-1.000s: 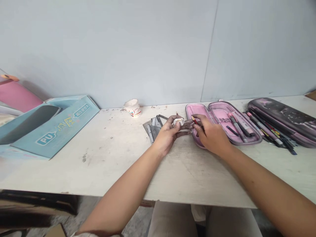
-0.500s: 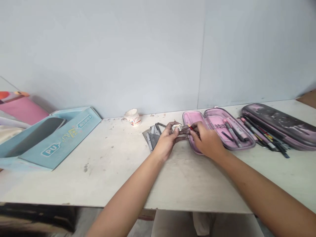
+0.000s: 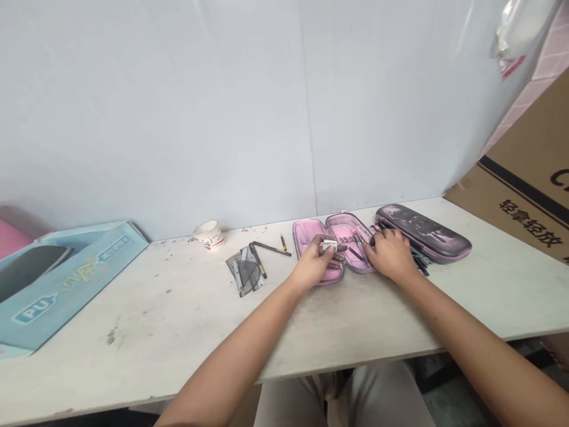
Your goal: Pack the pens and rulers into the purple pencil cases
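Observation:
My left hand is closed around a small white eraser, held over the left half of an open pink pencil case. The fingertips look dark with smudges. My right hand reaches down at the case's right edge, fingers curled among pens; what they grip is hidden. Inside the case's right half lie a few pens. A dark, pink-marked pencil case rests just beyond my right hand, with several dark pens beside it.
Left of the pink case lie grey translucent rulers, black pens and a short red pencil. A paper cup stands near the wall. A blue box sits far left, a cardboard box at right.
My view has turned rightward. My right hand has left my left hand and moved right to the pens; the red pencil it held no longer shows there. My left hand keeps the eraser.

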The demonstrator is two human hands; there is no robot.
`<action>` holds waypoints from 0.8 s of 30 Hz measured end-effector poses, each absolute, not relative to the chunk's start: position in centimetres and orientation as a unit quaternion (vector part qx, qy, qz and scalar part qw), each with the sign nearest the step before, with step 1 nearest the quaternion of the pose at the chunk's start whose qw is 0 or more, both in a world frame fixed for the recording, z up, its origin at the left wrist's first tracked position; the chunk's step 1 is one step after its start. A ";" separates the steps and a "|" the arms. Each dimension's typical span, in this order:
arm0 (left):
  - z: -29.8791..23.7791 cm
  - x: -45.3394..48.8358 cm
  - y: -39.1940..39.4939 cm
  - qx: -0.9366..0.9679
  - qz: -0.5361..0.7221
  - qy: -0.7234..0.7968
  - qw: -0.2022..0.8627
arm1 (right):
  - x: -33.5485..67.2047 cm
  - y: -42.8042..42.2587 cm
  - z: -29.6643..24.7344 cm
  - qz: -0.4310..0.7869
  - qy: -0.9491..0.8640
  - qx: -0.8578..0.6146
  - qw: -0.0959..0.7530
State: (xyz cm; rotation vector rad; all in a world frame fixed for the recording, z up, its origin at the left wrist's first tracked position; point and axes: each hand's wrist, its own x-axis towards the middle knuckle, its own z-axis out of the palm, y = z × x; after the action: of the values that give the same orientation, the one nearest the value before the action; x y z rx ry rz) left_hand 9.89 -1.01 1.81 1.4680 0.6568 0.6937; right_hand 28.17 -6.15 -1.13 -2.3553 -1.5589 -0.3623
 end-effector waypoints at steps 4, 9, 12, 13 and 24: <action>2.3 7.8 -0.6 0.648 0.314 0.298 0.627 | 27.0 -5.3 -0.5 -0.129 -0.575 -0.791 0.162; 2.4 0.9 1.1 0.625 0.373 0.336 0.597 | 22.0 -1.5 1.0 -0.129 -0.670 -0.711 0.170; 1.9 -4.9 2.4 0.609 0.406 0.382 0.564 | 17.1 1.4 1.4 -0.118 -0.733 -0.648 0.173; 1.7 -6.8 2.8 0.604 0.416 0.400 0.550 | 15.2 2.4 1.5 -0.111 -0.751 -0.627 0.173; 0.9 -20.9 5.6 0.620 0.430 0.491 0.435 | -1.8 11.6 3.3 -0.080 -0.803 -0.580 0.110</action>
State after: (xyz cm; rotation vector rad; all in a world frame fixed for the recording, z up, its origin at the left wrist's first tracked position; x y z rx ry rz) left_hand -20.89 5.61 0.90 1.5429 1.2224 1.0705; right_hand -1.80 11.60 3.34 -1.7051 -2.3598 -0.2344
